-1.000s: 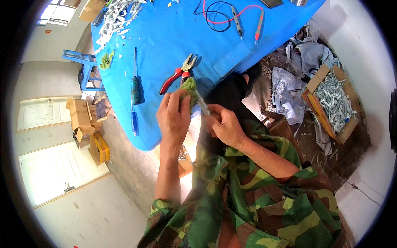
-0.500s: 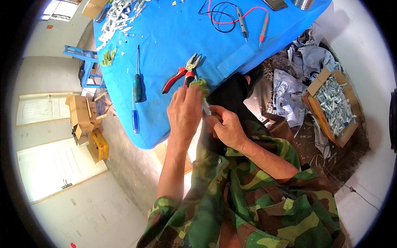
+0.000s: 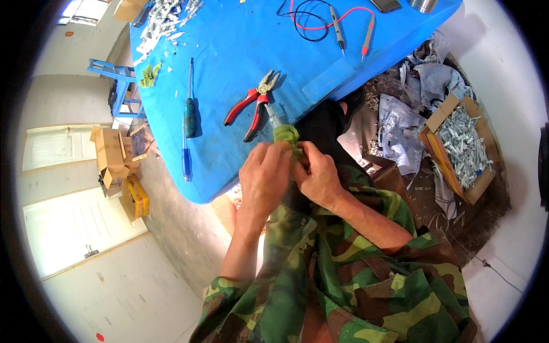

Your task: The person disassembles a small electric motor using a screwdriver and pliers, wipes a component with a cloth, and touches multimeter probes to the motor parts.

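My left hand (image 3: 265, 176) is closed, its fingertips pinched at the near end of a crumpled green cloth (image 3: 286, 135). Beside it, my right hand (image 3: 320, 178) is also closed and meets the cloth from the right. Out of the cloth's far end pokes a slim, pale, tube-like piece (image 3: 274, 116); its other end is hidden in the cloth and fingers. Just beyond its tip lie pliers (image 3: 255, 106) with red and black handles, jaws spread, on the blue-covered table (image 3: 229, 63). Left of them rest a green-handled screwdriver (image 3: 190, 111) and a blue-handled screwdriver (image 3: 186, 163).
A heap of small pale tubular pieces (image 3: 163, 26) covers the far left, near a green scrap (image 3: 150, 75). Two test probes (image 3: 337, 28) with red and black leads lie at far right. On the floor at right, an open carton (image 3: 483, 137) holds many similar pieces.
My left hand has come nearer and slightly right, uncovering the pliers' handles. The pale piece, earlier seen between my hands, now shows beyond the cloth's far end.
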A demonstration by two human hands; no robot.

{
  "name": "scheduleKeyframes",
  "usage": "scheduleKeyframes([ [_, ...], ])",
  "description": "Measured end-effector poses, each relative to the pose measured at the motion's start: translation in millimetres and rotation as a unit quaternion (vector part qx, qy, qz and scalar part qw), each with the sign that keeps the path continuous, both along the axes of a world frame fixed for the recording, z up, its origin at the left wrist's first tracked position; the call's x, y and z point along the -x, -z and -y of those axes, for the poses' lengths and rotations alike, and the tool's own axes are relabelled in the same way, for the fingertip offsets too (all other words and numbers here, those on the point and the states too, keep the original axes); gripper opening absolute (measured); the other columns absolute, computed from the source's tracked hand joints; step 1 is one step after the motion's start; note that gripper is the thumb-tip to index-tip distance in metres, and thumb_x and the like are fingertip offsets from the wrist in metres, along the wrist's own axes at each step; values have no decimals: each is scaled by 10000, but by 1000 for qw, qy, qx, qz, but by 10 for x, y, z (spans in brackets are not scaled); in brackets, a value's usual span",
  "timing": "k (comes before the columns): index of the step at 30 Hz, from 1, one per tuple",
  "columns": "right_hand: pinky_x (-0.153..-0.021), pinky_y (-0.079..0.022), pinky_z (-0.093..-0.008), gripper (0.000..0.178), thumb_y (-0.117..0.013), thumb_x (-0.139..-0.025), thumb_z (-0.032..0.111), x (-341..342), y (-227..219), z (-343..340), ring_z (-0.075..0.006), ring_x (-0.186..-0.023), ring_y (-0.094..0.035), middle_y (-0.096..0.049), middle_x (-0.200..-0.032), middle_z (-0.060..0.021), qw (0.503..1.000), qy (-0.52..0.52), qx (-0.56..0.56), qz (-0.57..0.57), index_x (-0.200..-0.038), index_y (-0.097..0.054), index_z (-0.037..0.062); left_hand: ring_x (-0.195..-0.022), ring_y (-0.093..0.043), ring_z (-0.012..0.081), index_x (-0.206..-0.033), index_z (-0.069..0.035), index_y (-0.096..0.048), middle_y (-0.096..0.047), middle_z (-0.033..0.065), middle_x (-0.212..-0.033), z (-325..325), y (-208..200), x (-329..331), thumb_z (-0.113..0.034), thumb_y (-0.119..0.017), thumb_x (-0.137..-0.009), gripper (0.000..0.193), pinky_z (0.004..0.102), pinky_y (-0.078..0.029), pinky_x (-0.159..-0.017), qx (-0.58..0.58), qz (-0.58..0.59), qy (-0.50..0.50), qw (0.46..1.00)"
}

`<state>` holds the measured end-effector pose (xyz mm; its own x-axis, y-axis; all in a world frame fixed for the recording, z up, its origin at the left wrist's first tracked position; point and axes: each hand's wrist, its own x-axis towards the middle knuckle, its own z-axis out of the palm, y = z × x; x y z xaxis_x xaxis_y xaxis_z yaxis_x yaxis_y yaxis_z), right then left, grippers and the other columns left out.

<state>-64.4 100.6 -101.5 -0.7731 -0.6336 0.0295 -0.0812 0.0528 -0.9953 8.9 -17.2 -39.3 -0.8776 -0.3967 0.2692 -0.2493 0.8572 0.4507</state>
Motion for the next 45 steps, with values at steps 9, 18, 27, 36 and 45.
scheduleKeyframes([
  [9, -677, -547, -503, 241, -677, -939, 87, 32, -52, 23, -442, -778, -709, -706, -799, -223, 999, -7, -43, 15, -1147, -615, -16, -784, -655, 360, -1032, -56, -695, -649, 130, -864, 153, -4, 305, -85, -723, -928, 111, 445, -519, -670, 86, -30, -12, 996],
  [18, -593, -537, -295, 285, -614, -1021, 126, 102, 17, 8, -124, -714, -668, -723, -876, -79, 935, -92, 89, 330, -1254, -587, -36, -772, -661, 344, -1055, -54, -701, -650, 139, -862, 349, 82, 239, -83, -711, -939, 119, 428, -525, -680, -35, -54, -67, 996],
  [27, -545, -495, -247, 175, -556, -1046, 105, 93, 63, 15, -88, -631, -611, -683, -834, -35, 924, -108, 115, 349, -1148, -644, -8, -821, -671, 343, -1052, -66, -704, -650, 124, -899, 36, -57, 4, -76, -717, -909, 144, 436, -545, -684, 2, -1, 11, 1000],
  [36, -517, -455, -258, 152, -572, -1046, 73, 56, -26, 42, -84, -600, -588, -670, -791, -32, 935, -76, 108, 330, -1117, -660, -29, -815, -656, 358, -1022, -58, -686, -640, 125, -872, 82, -56, 230, -100, -726, -930, 109, 452, -523, -700, 66, 14, -19, 998],
  [45, -519, -471, -255, 217, -592, -1033, 82, 74, -91, 21, -87, -591, -597, -693, -813, -49, 946, -68, 60, 312, -1184, -663, -55, -788, -663, 374, -1011, -48, -695, -667, 154, -883, 286, -15, 335, -132, -728, -941, 114, 460, -521, -691, 89, -11, -65, 994],
])
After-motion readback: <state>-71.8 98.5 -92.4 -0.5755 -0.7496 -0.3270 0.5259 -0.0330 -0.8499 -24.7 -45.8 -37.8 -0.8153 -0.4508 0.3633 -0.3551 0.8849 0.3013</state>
